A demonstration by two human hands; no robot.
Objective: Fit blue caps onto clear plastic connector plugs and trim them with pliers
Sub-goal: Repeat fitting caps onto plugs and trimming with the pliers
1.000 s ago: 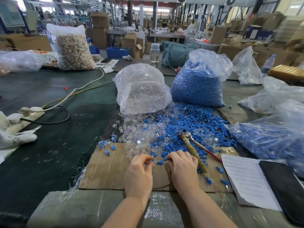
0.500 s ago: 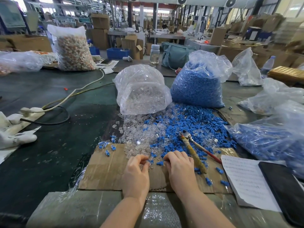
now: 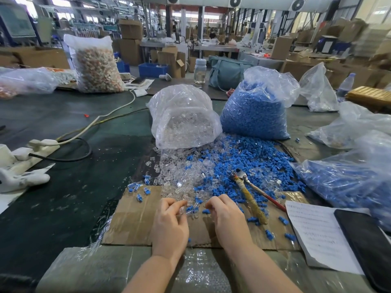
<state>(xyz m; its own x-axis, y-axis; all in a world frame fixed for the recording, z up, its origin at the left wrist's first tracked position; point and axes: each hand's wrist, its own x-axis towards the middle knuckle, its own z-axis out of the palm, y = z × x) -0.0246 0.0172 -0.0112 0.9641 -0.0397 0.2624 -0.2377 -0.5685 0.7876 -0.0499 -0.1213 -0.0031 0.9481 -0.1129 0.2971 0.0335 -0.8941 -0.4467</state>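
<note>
Both hands work at the near edge of the loose piles on a cardboard sheet (image 3: 131, 220). My left hand (image 3: 169, 225) has its fingers curled and pinches a clear plug (image 3: 182, 210) at the fingertips. My right hand (image 3: 226, 220) is curled too, its fingertips on a blue cap (image 3: 206, 211). A pile of clear plugs (image 3: 179, 176) lies just beyond my left hand. Right of it spreads a pile of blue caps (image 3: 243, 161). The pliers (image 3: 249, 195) lie untouched on the blue caps, right of my right hand. A few capped plugs (image 3: 137, 189) sit at the cardboard's far left corner.
A bag of clear plugs (image 3: 184, 117) and a bag of blue caps (image 3: 254, 108) stand behind the piles. Another bag with blue parts (image 3: 349, 176) lies at the right. A paper sheet (image 3: 317, 235) and a black phone (image 3: 366, 246) are near right; a power strip (image 3: 38, 144) is at the left.
Both hands have slid forward to the edge of the piles and moved slightly apart. The pliers have not moved.
</note>
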